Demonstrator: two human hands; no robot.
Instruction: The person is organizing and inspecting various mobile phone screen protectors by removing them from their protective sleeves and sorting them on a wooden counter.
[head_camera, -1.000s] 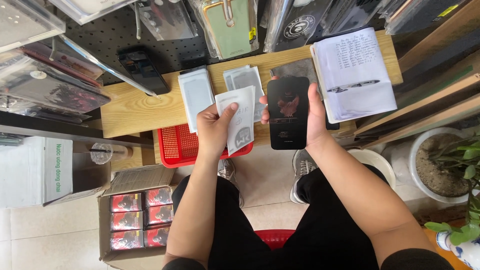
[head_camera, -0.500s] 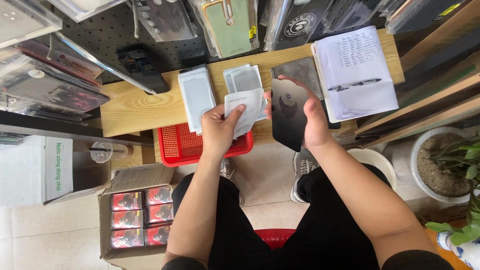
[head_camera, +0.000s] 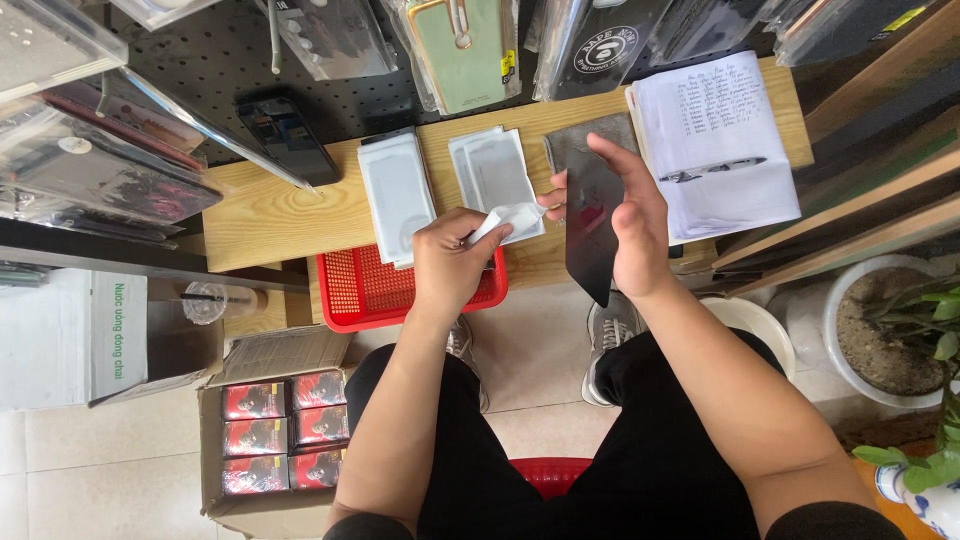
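Observation:
My right hand (head_camera: 632, 228) holds a black flat package (head_camera: 590, 225) tilted on edge above the front of the wooden shelf (head_camera: 270, 215). My left hand (head_camera: 450, 258) grips a white paper sleeve (head_camera: 510, 218), seen nearly edge-on, its tip close to the black package. Just beyond my hands lie two stacks of clear-fronted white packs (head_camera: 396, 192) (head_camera: 494, 172) on the shelf. A dark grey cloth (head_camera: 590, 135) lies behind the black package.
An open notebook (head_camera: 715, 140) with a pen lies at the shelf's right end, a dark phone (head_camera: 289, 138) at its left. A red mesh basket (head_camera: 362, 292) sits under the shelf edge. A carton of red boxes (head_camera: 285, 432) stands on the floor left; plant pots (head_camera: 885, 330) stand right.
My right hand has turned the black package from face-up to edge-on. My left hand has rotated the white sleeve flat and moved it toward the package.

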